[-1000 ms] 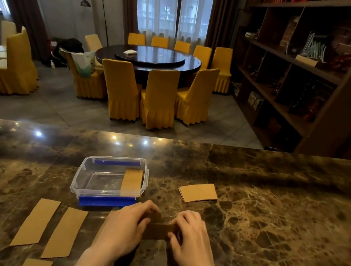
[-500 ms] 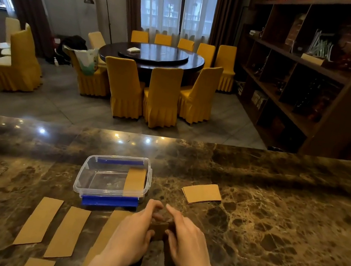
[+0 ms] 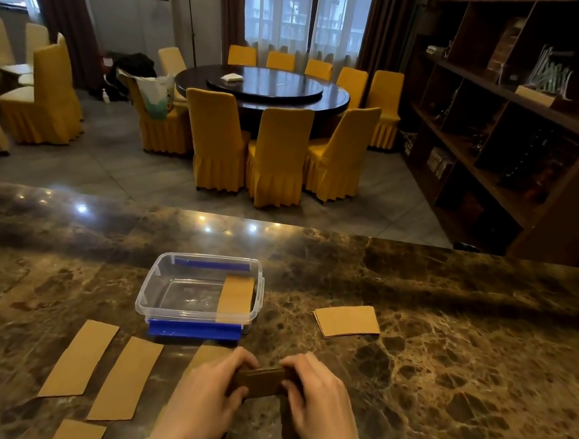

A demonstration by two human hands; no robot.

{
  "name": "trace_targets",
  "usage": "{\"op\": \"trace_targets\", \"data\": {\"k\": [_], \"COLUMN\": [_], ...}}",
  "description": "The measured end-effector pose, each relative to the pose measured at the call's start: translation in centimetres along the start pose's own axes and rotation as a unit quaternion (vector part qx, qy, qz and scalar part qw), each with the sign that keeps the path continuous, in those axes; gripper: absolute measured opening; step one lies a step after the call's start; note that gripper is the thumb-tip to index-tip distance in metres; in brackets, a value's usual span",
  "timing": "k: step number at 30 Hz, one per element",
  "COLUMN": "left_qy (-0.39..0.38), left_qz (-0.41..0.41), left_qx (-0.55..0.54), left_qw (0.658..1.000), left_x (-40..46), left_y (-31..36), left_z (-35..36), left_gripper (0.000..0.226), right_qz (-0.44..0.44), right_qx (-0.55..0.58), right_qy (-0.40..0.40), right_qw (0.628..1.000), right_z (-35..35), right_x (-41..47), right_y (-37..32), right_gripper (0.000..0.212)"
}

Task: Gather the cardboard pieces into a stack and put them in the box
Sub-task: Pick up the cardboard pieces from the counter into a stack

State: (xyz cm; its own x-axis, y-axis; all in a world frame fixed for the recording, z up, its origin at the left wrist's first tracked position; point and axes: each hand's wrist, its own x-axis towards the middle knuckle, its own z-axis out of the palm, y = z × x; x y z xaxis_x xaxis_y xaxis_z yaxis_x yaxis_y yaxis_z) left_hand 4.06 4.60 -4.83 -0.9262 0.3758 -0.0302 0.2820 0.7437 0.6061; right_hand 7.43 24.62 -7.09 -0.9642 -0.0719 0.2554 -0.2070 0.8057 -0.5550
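My left hand (image 3: 210,395) and my right hand (image 3: 315,402) both grip a small stack of cardboard pieces (image 3: 261,379), held on edge just above the marble counter. In front of it stands the clear plastic box (image 3: 169,275) with blue clips, open, with one cardboard strip (image 3: 236,299) leaning inside at its right end. Two long strips (image 3: 79,360) (image 3: 126,380) lie flat to the left, a shorter piece (image 3: 77,437) sits below them, and another strip (image 3: 208,354) shows partly under my left hand. A separate flat stack of cardboard (image 3: 346,321) lies right of the box.
The brown marble counter (image 3: 463,385) stretches wide to both sides, its far edge just behind the box. Beyond it are a round dining table with yellow chairs (image 3: 277,147) and dark shelving (image 3: 511,115) on the right.
My hands have drawn closer together and tipped the cardboard stack up onto its edge. The strips and the box lie as before.
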Motion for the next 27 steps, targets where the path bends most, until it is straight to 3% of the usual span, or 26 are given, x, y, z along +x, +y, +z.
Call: {"op": "trace_targets", "data": {"k": [4,7,9,12,16,18,22,27], "left_qy": [0.056,0.012,0.003,0.016,0.057,0.066,0.088,0.031], "left_qz": [-0.069,-0.150,-0.176,-0.202,-0.226,-0.218,-0.172,-0.111], "left_qx": [0.052,0.159,0.166,0.071,-0.103,-0.153,-0.207,-0.204], "left_qw": [0.995,0.976,0.970,0.977,0.967,0.962,0.959,0.972], "left_x": [-0.7,-0.9,-0.5,0.0,0.0,-0.3,-0.4,0.0], "left_y": [-2.6,-3.4,-2.9,-1.8,-2.0,-2.5,-2.3,-0.1], "left_z": [-1.7,-2.6,-2.5,-1.8,-1.9,-2.6,-3.6,-2.9], "left_gripper": [0.053,0.078,0.084,0.081,0.053,0.051,0.049,0.050], "right_qz": [-0.009,-0.006,-0.007,-0.010,-0.017,-0.025,-0.028,-0.022], "right_qx": [0.000,0.006,0.010,0.008,0.017,0.021,0.029,0.037], "right_qy": [-0.005,-0.003,-0.007,-0.012,-0.023,-0.034,-0.041,-0.035], "right_qw": [1.000,1.000,1.000,1.000,0.999,0.999,0.998,0.998], "right_z": [-0.1,0.1,0.3,0.3,0.1,0.0,0.0,0.2], "right_x": [0.0,0.0,0.2,0.4,0.5,0.5,0.5,0.5], "right_y": [0.2,0.2,0.0,0.0,0.2,0.2,0.2,-0.5], "right_gripper": [0.021,0.019,0.018,0.019,0.018,0.016,0.017,0.020]}}
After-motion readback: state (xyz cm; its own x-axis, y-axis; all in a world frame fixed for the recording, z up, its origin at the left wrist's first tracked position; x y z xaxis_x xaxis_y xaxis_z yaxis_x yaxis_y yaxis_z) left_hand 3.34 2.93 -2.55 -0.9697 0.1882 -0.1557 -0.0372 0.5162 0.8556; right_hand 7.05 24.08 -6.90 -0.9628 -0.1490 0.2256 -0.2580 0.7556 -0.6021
